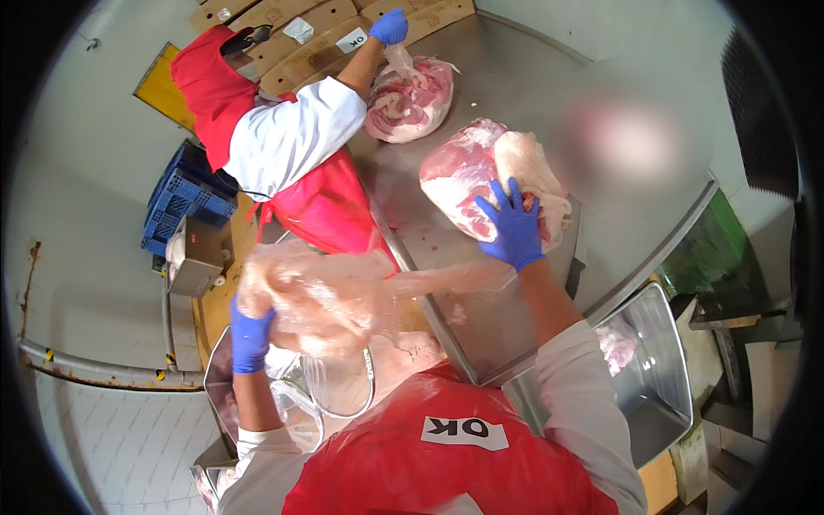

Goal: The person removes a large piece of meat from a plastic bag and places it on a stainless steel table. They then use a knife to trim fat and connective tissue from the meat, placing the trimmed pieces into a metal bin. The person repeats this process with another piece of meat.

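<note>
One left hand (pixel 251 336) grips plastic (pixel 313 296); one right hand (pixel 516 230) splays on one meat piece (pixel 457 178).

The table (pixel 515 77) is grey metal with a pale edge (pixel 446 339); on it lie a far cut (pixel 403 112) and a near cut (pixel 455 176) of meat, close but apart; a white scrap (pixel 474 105) lies near both; rightward, a pink-white shape (pixel 631 142) is too blurred to name.

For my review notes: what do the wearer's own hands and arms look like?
The left hand and right hand both wear plain blue gloves ending around the wrist. White sleeves stop partway along the forearms, leaving a bare stretch above each glove. No cables or markings show on them.
</note>
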`<state>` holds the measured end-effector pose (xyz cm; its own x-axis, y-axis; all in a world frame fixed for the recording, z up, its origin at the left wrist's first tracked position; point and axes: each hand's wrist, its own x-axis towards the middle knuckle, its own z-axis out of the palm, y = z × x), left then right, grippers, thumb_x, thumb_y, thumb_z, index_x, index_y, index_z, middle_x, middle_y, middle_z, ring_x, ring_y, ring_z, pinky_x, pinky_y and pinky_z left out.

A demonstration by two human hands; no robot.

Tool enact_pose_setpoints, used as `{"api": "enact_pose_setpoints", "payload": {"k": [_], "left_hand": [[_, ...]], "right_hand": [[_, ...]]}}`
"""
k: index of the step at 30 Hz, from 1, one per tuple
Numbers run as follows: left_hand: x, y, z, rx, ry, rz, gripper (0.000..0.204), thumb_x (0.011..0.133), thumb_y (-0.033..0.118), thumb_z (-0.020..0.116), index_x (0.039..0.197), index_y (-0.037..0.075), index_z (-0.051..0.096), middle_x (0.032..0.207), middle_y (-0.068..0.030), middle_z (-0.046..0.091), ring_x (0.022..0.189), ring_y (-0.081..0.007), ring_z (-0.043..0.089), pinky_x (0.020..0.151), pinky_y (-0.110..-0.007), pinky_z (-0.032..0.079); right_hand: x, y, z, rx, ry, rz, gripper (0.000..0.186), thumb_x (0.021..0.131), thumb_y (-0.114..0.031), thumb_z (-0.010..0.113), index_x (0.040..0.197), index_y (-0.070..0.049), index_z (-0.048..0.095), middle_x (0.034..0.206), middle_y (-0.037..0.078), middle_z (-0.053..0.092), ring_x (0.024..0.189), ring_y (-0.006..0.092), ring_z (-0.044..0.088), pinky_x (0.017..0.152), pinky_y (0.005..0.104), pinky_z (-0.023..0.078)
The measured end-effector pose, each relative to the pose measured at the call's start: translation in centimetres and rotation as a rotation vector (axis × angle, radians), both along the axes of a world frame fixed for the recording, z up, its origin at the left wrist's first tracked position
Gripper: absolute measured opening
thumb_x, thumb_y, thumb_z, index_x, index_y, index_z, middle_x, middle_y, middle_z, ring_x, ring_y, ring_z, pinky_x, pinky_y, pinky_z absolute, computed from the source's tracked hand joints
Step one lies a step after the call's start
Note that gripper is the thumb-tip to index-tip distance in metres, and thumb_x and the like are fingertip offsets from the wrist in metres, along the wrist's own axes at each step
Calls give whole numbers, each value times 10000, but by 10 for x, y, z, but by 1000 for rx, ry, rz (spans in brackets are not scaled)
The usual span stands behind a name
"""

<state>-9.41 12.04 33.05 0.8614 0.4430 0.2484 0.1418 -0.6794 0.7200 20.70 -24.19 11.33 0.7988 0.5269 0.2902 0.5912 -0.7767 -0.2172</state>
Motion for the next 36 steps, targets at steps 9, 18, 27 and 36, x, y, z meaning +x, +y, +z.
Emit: {"api": "enact_pose_setpoints", "payload": {"k": [9, 18, 27, 36], "left_hand": [[-54, 9, 96, -184, -260, 100, 535, 928, 189, 667, 1401, 10, 495, 1325, -93, 586, 1179, -199, 578, 997, -351, 484], [-87, 57, 97, -48, -354, 294, 413, 969, 164, 598, 1351, 14, 548, 1281, -77, 591, 1128, -171, 574, 963, -335, 488], [-131, 119, 57, -126, -379, 451, 317, 981, 138, 533, 1267, 17, 595, 1241, -56, 594, 1146, -180, 552, 1015, -326, 439], [-180, 160, -46, -405, -328, 522, 417, 952, 138, 613, 1350, 27, 560, 1229, -77, 636, 1069, -183, 618, 931, -338, 520]], "right_hand": [[53, -7, -22, 194, -192, 117, 623, 722, -486, 756, 1310, -317, 637, 1536, 82, 423, 1469, 407, 256, 1089, 686, 253], [95, 18, -34, 95, 96, 21, 458, 929, -481, 530, 1328, -284, 636, 1537, 43, 443, 1446, 391, 316, 1151, 583, 273], [119, 36, -38, -416, 5, 228, 522, 962, -454, 494, 1445, -259, 514, 1586, 77, 367, 1469, 445, 248, 1195, 552, 233], [81, 55, -5, -158, 294, -28, 671, 893, -418, 647, 1504, -239, 438, 1617, 148, 281, 1490, 482, 145, 1217, 520, 194]]}}
